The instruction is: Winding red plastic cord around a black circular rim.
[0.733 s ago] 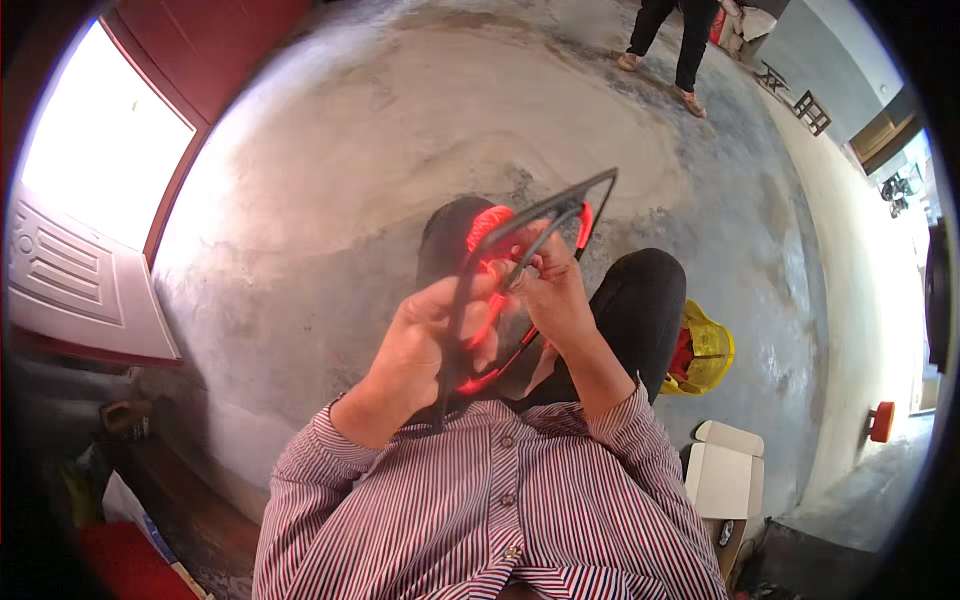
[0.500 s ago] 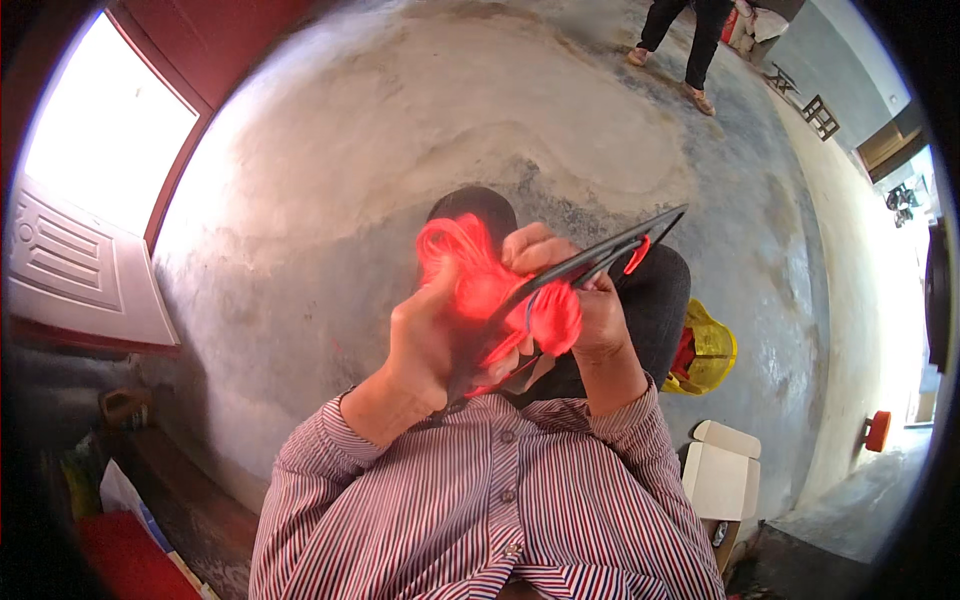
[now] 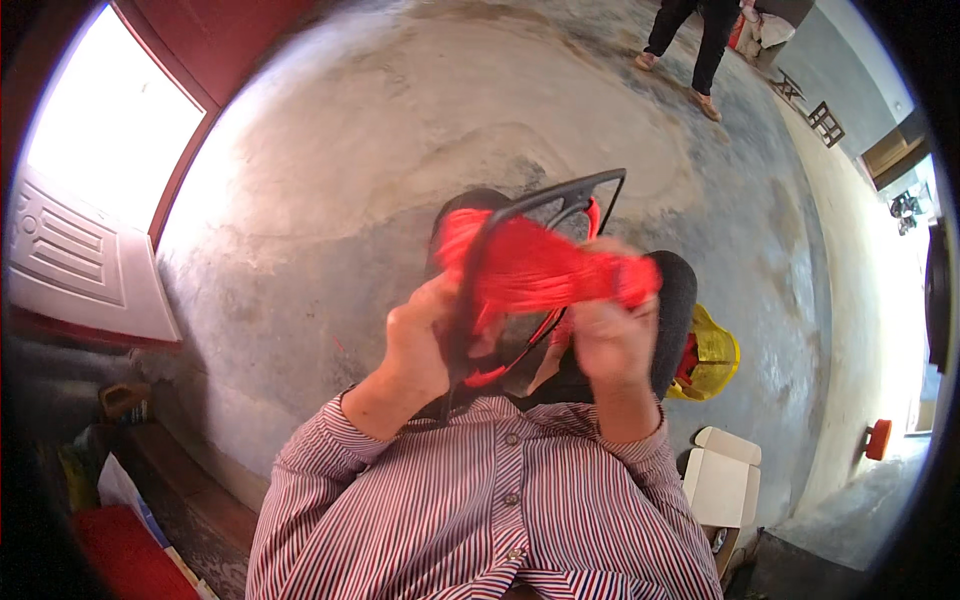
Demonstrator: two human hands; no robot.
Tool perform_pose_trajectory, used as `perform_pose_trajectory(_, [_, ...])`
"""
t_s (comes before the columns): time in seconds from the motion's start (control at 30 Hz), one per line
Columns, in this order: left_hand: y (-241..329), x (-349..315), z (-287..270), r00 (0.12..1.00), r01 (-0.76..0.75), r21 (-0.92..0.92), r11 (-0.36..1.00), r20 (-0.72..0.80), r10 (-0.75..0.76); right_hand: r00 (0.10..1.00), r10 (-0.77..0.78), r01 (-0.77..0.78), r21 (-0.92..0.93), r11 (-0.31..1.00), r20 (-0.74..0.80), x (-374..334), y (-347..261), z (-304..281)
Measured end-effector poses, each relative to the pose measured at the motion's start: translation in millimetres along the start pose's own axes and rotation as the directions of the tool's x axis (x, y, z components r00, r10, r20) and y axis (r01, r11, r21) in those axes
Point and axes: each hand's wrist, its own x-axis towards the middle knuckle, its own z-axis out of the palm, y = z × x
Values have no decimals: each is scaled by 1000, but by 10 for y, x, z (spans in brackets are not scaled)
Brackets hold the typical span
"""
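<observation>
A bundle of bright red cord (image 3: 530, 268) is stretched between my two hands above my lap. My left hand (image 3: 415, 335) is closed round the bundle's left end and a thin black frame (image 3: 545, 196). The frame's curved bar crosses in front of the cord, and its far end points up and to the right. Gathered at the bundle's right end, the cord sits in my right hand (image 3: 613, 335), whose fingers are closed and smeared by motion. Short red strands also hang on the frame near its tip and below the bundle. Part of the frame is hidden by the cord.
Right of my knee stands a yellow container (image 3: 712, 355) with something red inside. An open white box (image 3: 722, 478) lies near my right elbow. A person's legs (image 3: 690, 45) show at the far right of the concrete floor (image 3: 330, 200). A brown jug (image 3: 125, 402) is at the left.
My right hand has moved right and drawn the red bundle out longer and flatter. The black frame has tilted, its tip shifting left and up. My left hand stays nearly in place.
</observation>
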Motion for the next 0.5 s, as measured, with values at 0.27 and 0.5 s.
perform_pose_trajectory(0.27, [39, -1, -196, 985, -78, -8, 997, -153, 76, 995, 47, -78, -431, 899, -83, -79, -85, -394])
perform_pose_trajectory(0.5, [152, 37, -222, 985, 171, 202, 964, -6, -174, 953, 303, -88, -944, 318, 14, -76, 291, -290])
